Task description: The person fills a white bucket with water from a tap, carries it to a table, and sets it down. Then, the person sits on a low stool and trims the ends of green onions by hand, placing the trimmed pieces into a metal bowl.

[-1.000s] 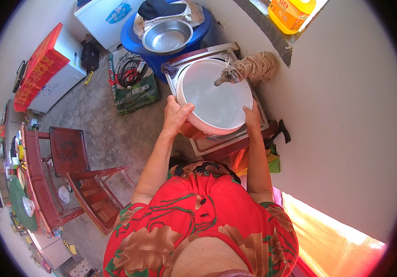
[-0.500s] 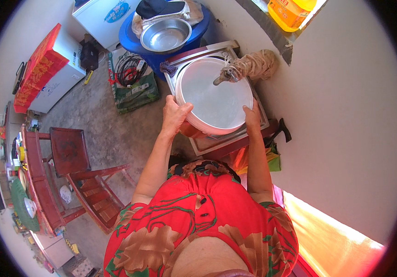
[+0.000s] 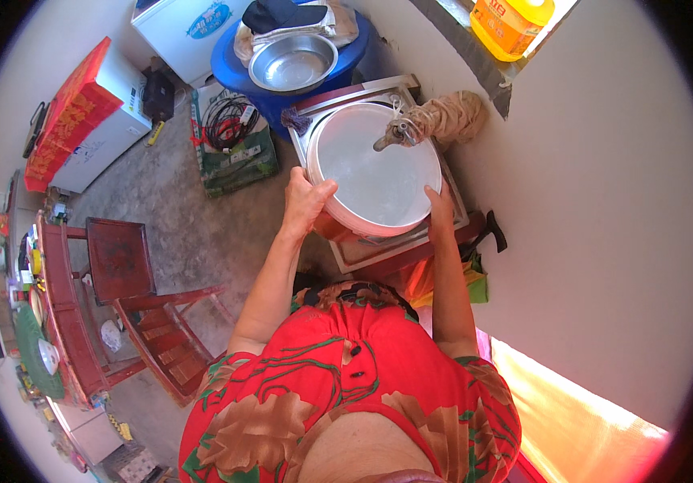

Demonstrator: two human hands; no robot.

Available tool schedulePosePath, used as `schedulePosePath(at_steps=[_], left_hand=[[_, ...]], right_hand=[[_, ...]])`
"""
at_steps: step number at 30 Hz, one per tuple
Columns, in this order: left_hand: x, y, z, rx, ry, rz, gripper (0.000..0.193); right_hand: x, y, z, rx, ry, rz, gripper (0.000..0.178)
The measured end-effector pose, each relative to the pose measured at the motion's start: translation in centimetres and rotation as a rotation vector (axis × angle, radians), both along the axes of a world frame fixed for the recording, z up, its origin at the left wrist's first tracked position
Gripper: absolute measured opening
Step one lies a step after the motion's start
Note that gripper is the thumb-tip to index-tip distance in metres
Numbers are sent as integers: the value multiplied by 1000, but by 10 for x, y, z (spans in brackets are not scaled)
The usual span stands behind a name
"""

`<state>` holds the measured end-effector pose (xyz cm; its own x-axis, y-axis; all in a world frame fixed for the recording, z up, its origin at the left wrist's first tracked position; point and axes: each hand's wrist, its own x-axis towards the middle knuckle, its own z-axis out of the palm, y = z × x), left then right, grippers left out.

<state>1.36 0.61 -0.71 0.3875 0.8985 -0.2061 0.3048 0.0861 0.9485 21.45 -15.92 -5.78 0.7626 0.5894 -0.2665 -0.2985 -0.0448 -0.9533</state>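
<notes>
Left grip clamped, thumb pointing toward right grip. Right grip clamped too, thumb up, fingers mostly hidden. Left forearm slants in from below-left of its grip; right forearm near-vertical below its own.

The bucket is beneath the tap; beyond it, a basin sits on a tub; a chair stands left.

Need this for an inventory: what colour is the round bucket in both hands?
The bucket is white inside, pinkish-white outside; it shows best in the head view.
</notes>
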Motion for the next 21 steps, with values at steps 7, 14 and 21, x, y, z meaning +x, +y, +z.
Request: schedulePosePath(at_steps=[7, 14, 21], left_hand=[[1, -1, -6, 22, -45, 23, 47], [1, -3, -3, 22, -19, 17, 46], [2, -5, 7, -24, -17, -30, 44]], right_hand=[[-2, -3, -11, 61, -30, -17, 49], [2, -1, -18, -14, -122, -20, 53], [5, -3, -23, -23, -151, -22, 53]])
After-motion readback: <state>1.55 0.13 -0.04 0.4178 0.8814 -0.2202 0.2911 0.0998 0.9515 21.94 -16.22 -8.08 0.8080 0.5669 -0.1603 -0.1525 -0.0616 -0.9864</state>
